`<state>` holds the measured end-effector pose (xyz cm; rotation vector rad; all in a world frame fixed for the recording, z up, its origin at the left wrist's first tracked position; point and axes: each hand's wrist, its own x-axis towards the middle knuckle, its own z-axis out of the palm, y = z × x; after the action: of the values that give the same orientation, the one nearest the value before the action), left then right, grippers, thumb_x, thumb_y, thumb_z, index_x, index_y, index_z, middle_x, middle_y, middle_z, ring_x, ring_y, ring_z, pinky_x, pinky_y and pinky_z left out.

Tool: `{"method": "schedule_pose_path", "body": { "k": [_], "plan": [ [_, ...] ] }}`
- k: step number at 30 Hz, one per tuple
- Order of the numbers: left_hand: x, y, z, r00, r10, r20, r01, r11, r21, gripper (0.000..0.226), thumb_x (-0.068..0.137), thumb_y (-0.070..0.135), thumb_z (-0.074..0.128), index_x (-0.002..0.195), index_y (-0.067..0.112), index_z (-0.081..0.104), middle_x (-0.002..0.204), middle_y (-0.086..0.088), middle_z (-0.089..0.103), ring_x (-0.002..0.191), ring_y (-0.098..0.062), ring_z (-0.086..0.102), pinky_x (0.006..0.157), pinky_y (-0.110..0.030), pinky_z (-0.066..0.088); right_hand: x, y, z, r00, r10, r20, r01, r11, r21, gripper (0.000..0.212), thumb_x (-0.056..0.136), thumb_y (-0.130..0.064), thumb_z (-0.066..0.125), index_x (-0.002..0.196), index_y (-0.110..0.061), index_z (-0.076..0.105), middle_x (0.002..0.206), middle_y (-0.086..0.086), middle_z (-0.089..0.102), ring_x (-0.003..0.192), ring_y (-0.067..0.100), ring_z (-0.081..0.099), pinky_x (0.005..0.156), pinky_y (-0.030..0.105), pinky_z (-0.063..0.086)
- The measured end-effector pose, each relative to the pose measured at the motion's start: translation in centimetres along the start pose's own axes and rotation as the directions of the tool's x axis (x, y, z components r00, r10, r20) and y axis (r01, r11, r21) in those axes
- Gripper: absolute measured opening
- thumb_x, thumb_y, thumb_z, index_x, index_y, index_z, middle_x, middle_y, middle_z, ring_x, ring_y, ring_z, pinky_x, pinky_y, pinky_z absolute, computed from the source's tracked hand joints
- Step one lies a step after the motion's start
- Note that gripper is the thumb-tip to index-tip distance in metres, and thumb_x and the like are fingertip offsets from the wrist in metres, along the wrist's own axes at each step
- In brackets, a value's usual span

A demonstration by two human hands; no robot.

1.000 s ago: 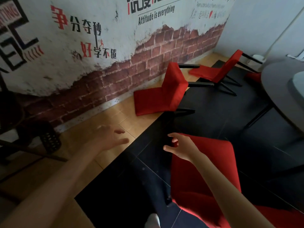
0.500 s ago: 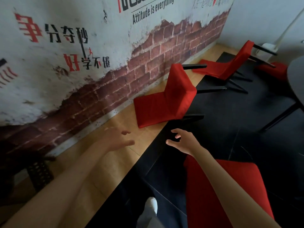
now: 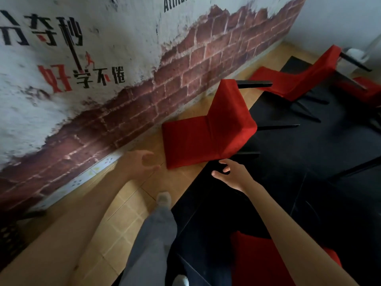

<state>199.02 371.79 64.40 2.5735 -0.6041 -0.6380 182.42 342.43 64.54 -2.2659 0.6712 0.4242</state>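
Your left hand (image 3: 142, 165) and right hand (image 3: 233, 175) are both stretched out with fingers loosely spread, holding nothing. They are just short of the toppled red chair (image 3: 206, 137), which lies on its back beside the brick-painted wall (image 3: 206, 48). A second red chair (image 3: 299, 83) lies tipped farther off, toward the corner. Your grey trouser leg (image 3: 156, 234) shows between your arms.

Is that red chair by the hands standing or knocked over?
Knocked over: the red chair lies with its backrest flat on the floor, black legs pointing sideways.
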Motion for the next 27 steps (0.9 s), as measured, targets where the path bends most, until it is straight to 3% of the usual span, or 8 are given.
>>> {"method": "schedule_pose_path", "body": {
  "k": [7, 13, 19, 23, 27],
  "plan": [
    [18.0, -1.9, 1.2, 0.994, -0.041, 0.101, 0.047, 0.997, -0.054, 0.078, 0.074, 0.058, 0.072, 0.14, 0.026, 0.046, 0.135, -0.003, 0.057, 0.121, -0.022, 0.054, 0.099, -0.039, 0.046, 14.6, -0.3, -2.5, 0.983, 0.179, 0.037, -0.181, 0.982, 0.053, 0.079, 0.085, -0.059, 0.06, 0.149, -0.026, 0.029, 0.133, 0.01, 0.053, 0.121, 0.025, 0.051, 0.098, 0.037, 0.043],
    [30.8, -3.8, 4.9, 0.975, -0.093, 0.202, 0.119, 0.986, -0.117, 0.088, 0.069, 0.063, 0.073, 0.143, 0.025, 0.043, 0.141, -0.003, 0.051, 0.127, -0.023, 0.05, 0.103, -0.042, 0.043, 26.3, 1.4, -2.2, 0.961, 0.271, 0.058, -0.276, 0.955, 0.106, 0.078, 0.088, -0.054, 0.06, 0.151, -0.023, 0.026, 0.14, 0.011, 0.048, 0.126, 0.026, 0.047, 0.098, 0.036, 0.041],
    [39.3, -5.0, 15.0, 0.936, -0.214, 0.279, 0.28, 0.934, -0.223, 0.105, 0.049, 0.083, 0.059, 0.14, 0.031, 0.043, 0.141, 0.0, 0.051, 0.125, -0.016, 0.05, 0.093, -0.027, 0.038, 35.9, 7.6, 2.7, 0.938, 0.309, 0.155, -0.319, 0.947, 0.042, 0.081, 0.088, -0.053, 0.06, 0.152, -0.02, 0.022, 0.146, 0.012, 0.043, 0.133, 0.03, 0.041, 0.102, 0.038, 0.038],
    [43.7, -6.5, 24.0, 0.917, -0.244, 0.316, 0.357, 0.857, -0.372, 0.122, 0.044, 0.083, 0.062, 0.147, 0.024, 0.032, 0.147, -0.005, 0.043, 0.131, -0.018, 0.044, 0.108, -0.037, 0.039, 43.0, 13.5, 7.2, 0.929, 0.324, 0.178, -0.341, 0.937, 0.076, 0.082, 0.088, -0.052, 0.061, 0.153, -0.022, 0.019, 0.151, 0.01, 0.037, 0.138, 0.029, 0.035, 0.107, 0.042, 0.035],
    [46.5, -7.8, 32.2, 0.897, -0.354, 0.267, 0.434, 0.823, -0.368, 0.11, 0.055, 0.079, 0.06, 0.148, 0.029, 0.028, 0.142, -0.001, 0.047, 0.13, -0.021, 0.046, 0.105, -0.034, 0.038, 49.4, 19.0, 11.8, 0.937, 0.323, 0.13, -0.337, 0.935, 0.106, 0.081, 0.089, -0.053, 0.059, 0.153, -0.023, 0.018, 0.153, 0.009, 0.033, 0.14, 0.029, 0.031, 0.109, 0.042, 0.032]
  ]
}}
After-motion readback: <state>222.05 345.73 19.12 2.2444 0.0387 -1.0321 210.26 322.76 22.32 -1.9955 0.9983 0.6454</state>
